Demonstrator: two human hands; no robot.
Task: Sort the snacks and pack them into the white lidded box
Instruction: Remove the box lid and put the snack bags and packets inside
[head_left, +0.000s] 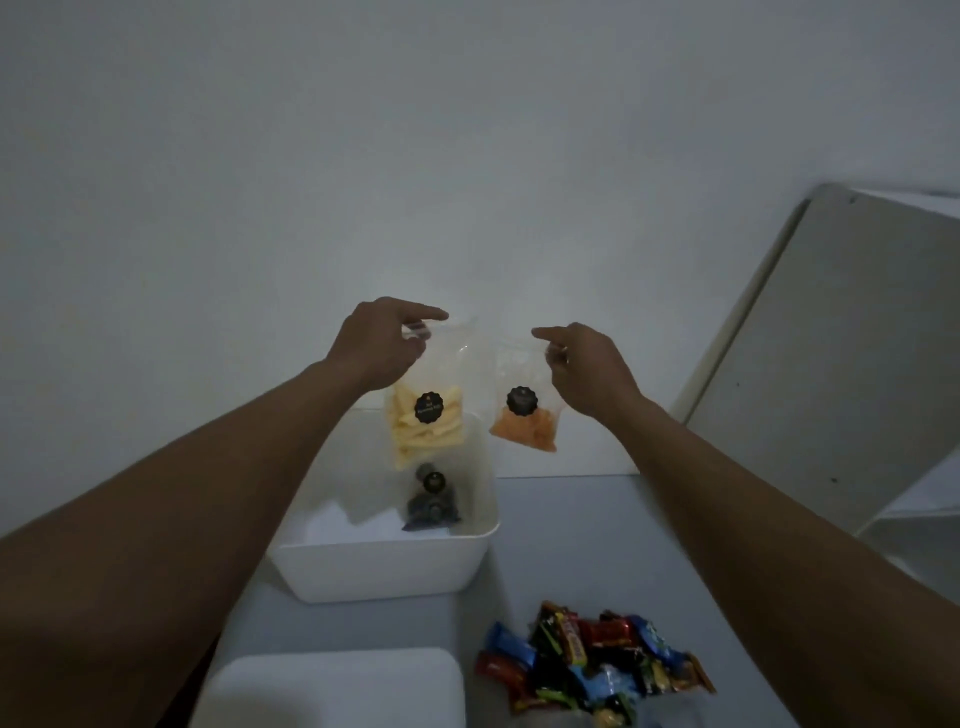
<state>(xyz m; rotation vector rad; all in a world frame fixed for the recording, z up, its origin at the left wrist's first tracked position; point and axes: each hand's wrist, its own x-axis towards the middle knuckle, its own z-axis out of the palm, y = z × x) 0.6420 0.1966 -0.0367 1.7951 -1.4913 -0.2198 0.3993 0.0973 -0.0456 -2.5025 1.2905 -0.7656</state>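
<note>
A clear, soft plastic bag of pale yellow ridged chips (427, 434), sealed with a round black scalloped sticker, hangs with its long axis upright and its open end upward. The left hand (376, 345) pinches its top corner between thumb and curled fingers, forefinger stretched out. Its lower end hangs over the mouth of the white, smooth-walled rectangular plastic box (384, 569), which stands open near the far edge of the tabletop (571, 545). Inside the box, against its right wall, leans a clear bag of dark blue-black snacks (431, 512) with the same black sticker, top end up. Just right of the box, above the tabletop's far edge, a smaller clear bag of orange snack pieces (524, 434) hangs upright too, the right hand (589, 371) pinching its top, forefinger pointing left. The two bags hang near each other without touching. At the near edge lies the white rounded-corner lid (337, 686), flat, and right of it a loose heap of shiny wrapped sweets (592, 665) in red, blue, green and black. A pale flat panel (831, 364) leans at the right.
</note>
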